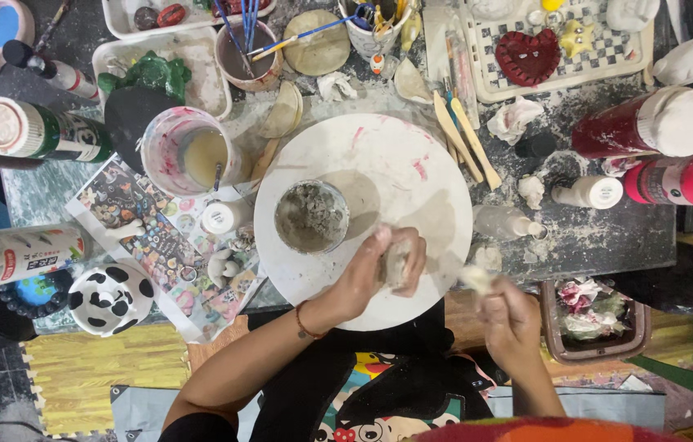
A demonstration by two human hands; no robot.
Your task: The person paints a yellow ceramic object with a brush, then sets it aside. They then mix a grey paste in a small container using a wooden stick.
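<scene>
Both hands grip clay: my left hand (379, 266) cups a grey lump (396, 262) over the round white turntable (396, 155), right hand (504, 315) pinching a pale scrap (477, 278) just right of it.

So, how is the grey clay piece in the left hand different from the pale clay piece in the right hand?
The grey clay piece is bigger and darker; the pale clay piece is small and whitish. The grey clay piece is gripped by the left hand over the round white board, but the pale clay piece is pinched by the right hand beyond the board's edge. Both look like soft, unpainted clay.
</scene>
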